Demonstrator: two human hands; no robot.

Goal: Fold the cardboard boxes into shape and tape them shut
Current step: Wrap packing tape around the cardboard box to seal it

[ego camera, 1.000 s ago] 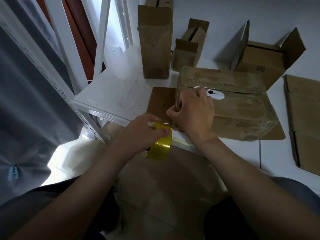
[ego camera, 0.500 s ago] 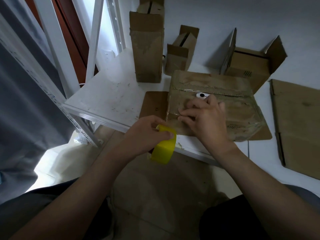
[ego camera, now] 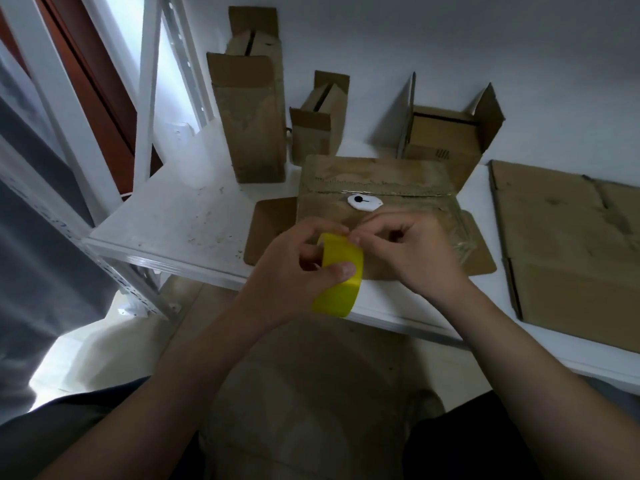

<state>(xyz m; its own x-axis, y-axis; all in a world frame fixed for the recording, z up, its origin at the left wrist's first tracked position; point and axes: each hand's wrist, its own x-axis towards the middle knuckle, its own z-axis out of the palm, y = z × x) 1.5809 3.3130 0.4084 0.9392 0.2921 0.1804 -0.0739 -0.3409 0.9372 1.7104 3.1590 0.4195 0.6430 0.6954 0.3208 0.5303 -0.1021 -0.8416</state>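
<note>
Hands meet over the near edge of a white shelf [ego camera: 173,220]: the left hand [ego camera: 287,271] grips a yellow tape roll [ego camera: 341,289] steady while the right hand [ego camera: 412,258] pinches at its top rim, probably to lift the tape end for the partly taped box [ego camera: 398,181] lying just on their far side.

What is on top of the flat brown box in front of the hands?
A white sticker and clear tape along the seam lie on the box. Its near part is hidden by the left hand, the right hand and the yellow tape roll.
</note>
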